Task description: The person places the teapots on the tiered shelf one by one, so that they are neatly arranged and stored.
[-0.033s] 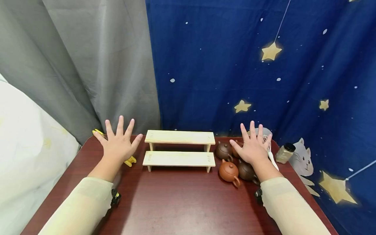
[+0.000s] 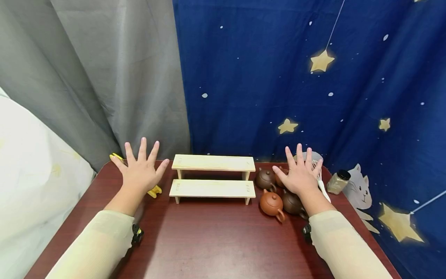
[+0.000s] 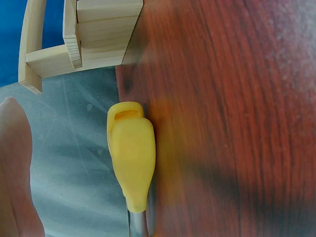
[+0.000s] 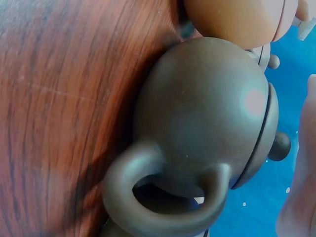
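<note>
My left hand (image 2: 139,174) is held out with its fingers spread, above a yellow-ended tool (image 2: 154,192) that it partly hides. The left wrist view shows this tool's rounded yellow end (image 3: 133,158) and a metal shaft. On the other side my right hand (image 2: 301,176), fingers also spread and holding nothing, hovers over a cluster of several small clay teapots. Among them are a reddish-brown teapot (image 2: 271,203), a dark brown teapot (image 2: 265,179) and another dark teapot (image 4: 207,108) whose handle faces the right wrist camera. One more teapot is mostly hidden behind the right hand.
A two-step pale wooden rack (image 2: 212,188) stands at the back middle of the dark red table (image 2: 223,240). To the right lie a white-handled whisk (image 2: 324,190) and a black-lidded jar (image 2: 338,182). Grey and blue curtains (image 2: 244,77) hang behind the table.
</note>
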Demonstrator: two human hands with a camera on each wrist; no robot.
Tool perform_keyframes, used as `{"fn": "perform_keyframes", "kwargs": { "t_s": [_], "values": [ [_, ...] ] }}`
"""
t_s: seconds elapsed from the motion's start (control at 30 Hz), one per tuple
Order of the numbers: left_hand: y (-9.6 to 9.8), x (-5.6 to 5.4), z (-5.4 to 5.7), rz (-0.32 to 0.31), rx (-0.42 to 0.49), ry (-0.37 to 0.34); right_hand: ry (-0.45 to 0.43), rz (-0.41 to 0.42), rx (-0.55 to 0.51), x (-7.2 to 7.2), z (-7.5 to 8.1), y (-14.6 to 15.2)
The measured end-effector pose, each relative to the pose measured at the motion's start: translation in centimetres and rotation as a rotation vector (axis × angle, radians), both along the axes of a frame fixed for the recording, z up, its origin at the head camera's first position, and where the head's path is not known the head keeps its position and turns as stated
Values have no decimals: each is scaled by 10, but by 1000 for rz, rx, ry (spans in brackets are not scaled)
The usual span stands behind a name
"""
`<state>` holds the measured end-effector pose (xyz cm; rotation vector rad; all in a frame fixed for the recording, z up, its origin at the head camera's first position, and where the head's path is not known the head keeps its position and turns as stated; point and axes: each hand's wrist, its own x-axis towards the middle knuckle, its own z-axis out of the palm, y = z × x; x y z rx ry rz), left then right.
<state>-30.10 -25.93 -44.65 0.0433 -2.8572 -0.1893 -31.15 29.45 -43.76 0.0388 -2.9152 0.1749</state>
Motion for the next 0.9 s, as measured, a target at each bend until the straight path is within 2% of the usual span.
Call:
{"fn": "perform_keyframes", "kwargs": {
  "t_s": [0.33, 0.57, 0.73, 0.83, 0.9],
  "values": [
    [1, 0, -2, -18, 23, 4, -2, 3, -17, 2, -1, 2],
    [0, 4, -5, -45, 50, 25, -2, 13, -40, 9, 1, 2],
    [-1, 14, -6, -136, 91, 90, 18, 10, -105, 21, 4, 6],
    [1, 20, -8, -228, 178, 128, 34, -1, -151, 31, 5, 9],
    [2, 25, -8, -276, 270, 129, 48, -7, -174, 38, 6, 12]
  ]
}}
